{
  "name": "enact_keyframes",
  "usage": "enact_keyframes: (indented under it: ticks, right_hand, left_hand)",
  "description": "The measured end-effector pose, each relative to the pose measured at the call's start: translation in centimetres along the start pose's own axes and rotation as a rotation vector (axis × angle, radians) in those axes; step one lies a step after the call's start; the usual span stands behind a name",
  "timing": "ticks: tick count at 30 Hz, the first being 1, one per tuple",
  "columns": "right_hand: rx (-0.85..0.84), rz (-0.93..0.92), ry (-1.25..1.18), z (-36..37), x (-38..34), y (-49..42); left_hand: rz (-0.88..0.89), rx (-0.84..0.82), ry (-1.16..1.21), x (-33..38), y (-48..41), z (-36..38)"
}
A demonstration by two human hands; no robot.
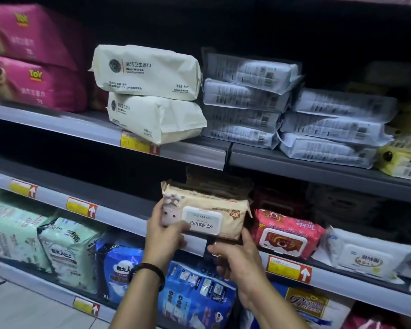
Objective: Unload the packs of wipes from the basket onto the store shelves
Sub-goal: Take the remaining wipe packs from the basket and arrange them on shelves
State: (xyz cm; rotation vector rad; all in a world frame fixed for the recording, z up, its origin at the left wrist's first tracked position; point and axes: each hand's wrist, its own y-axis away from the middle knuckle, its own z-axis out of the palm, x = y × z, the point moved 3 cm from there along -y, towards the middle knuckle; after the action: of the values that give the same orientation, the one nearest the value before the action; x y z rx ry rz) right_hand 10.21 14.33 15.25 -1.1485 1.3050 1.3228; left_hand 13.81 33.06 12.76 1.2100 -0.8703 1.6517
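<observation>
A beige pack of wipes (226, 210) with a white flip lid sits at the front edge of the middle shelf (119, 210), more beige packs dimly visible behind it. My left hand (164, 236) grips its left end, thumb across the front by the lid. My right hand (240, 260) is at its lower right corner, thumb up against the pack and fingers curled under its bottom edge at the shelf rail. The basket is out of view.
A pink lidded pack (285, 231) lies right beside the beige one, then a white pack (365, 257). The upper shelf holds cream packs (147, 72), stacked grey-white packs (247, 96) and magenta packs (29, 55). Blue (195, 295) and green bags (64, 250) fill the lower shelf.
</observation>
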Motion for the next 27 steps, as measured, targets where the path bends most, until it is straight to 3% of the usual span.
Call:
enact_keyframes:
  ticks: [5,9,17,23,27]
  right_hand:
    - [0.134,-0.208,0.086,1.0,-0.3,3.8]
    - [0.138,-0.289,0.034,2.4,1.0,6.2]
    - [-0.007,-0.118,-0.162,0.8,0.7,6.6]
    - [0.037,0.001,-0.294,0.9,-0.1,6.4]
    - [-0.048,0.106,-0.148,-0.4,-0.8,7.2]
  left_hand:
    - [0.011,-0.008,0.299,1.4,1.5,-1.7]
    - [-0.011,-0.033,0.549,2.5,3.5,-1.9]
    - [-0.002,-0.019,0.347,4.0,6.1,-1.0]
    - [-0.212,-0.342,0.369,3.1,9.1,2.4]
    - [-0.255,-0.370,0.410,2.8,9.7,3.0]
